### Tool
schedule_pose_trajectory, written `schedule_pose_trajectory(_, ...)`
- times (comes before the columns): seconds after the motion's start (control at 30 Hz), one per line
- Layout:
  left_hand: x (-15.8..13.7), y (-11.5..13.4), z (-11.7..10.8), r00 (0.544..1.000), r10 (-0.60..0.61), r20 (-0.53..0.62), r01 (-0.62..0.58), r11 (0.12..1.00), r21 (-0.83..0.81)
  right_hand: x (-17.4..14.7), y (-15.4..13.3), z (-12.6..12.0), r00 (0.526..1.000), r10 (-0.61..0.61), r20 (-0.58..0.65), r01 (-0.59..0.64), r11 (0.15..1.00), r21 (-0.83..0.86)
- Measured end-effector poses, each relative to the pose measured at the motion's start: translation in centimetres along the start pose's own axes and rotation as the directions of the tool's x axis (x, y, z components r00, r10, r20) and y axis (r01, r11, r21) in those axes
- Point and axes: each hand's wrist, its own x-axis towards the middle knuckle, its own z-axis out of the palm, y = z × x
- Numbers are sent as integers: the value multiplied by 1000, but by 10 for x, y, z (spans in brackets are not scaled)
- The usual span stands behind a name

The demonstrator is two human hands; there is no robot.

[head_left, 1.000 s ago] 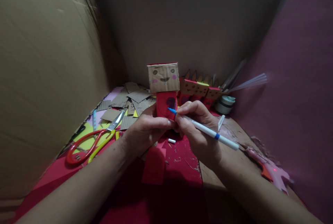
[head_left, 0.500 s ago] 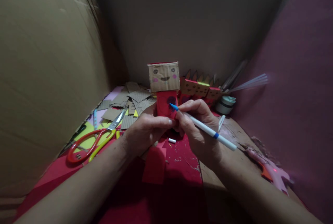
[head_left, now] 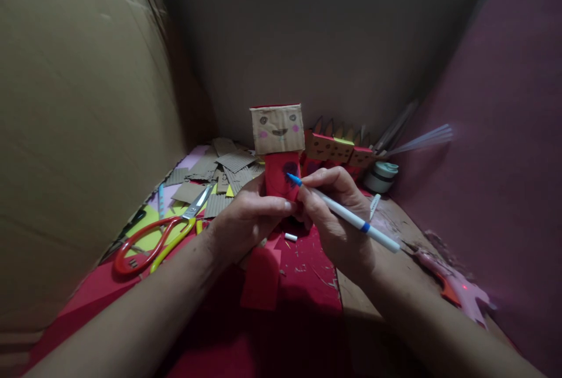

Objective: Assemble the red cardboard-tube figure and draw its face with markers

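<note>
My left hand (head_left: 257,211) is closed round the lower part of a cardboard doll (head_left: 277,129), holding it upright. The doll has a box head with a drawn face, pink cheeks and a red paper body. Between the thumb and fingers of my right hand (head_left: 336,211) is a white marker (head_left: 342,212) with a blue band and blue tip end. Its tip touches the red body beside a dark scribbled round patch. The doll's bottom is hidden behind my fingers.
Scissors (head_left: 158,237) with red and yellow handles lie left, near cardboard scraps (head_left: 237,161). More box-headed dolls (head_left: 336,150) stand behind my right hand, beside a pale green roll (head_left: 381,177). A pink glue gun (head_left: 461,287) lies right. Red paper (head_left: 261,278) lies in front.
Both hands, the doll and the marker stay almost in place. The marker tip has shifted very slightly against the red body.
</note>
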Motion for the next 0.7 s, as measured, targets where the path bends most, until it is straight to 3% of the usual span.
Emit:
schedule_pose_trajectory(0.2, -1, 1, -3, 997, -77, 13, 77, 996, -54, 0, -5, -1, 998, 30, 55, -30, 1000, -6)
schedule_pose_trajectory(0.4, -1, -1, -4, 999, -37, 35, 38, 999, -18, 0, -3, -1, 1000, -7, -22, 6, 1000, -19)
schedule_pose_trajectory(0.6, -1, 2, -2, 999, -31, 41, 33, 999, -38, 0, -2, -2, 999, 10, 45, -9, 1000, -29)
schedule_pose_trajectory(0.7, -2, 2, -2, 1000, -8, 26, 8, 1000, -26, 0, -1, -2, 1000, -13, 21, 13, 1000, -28)
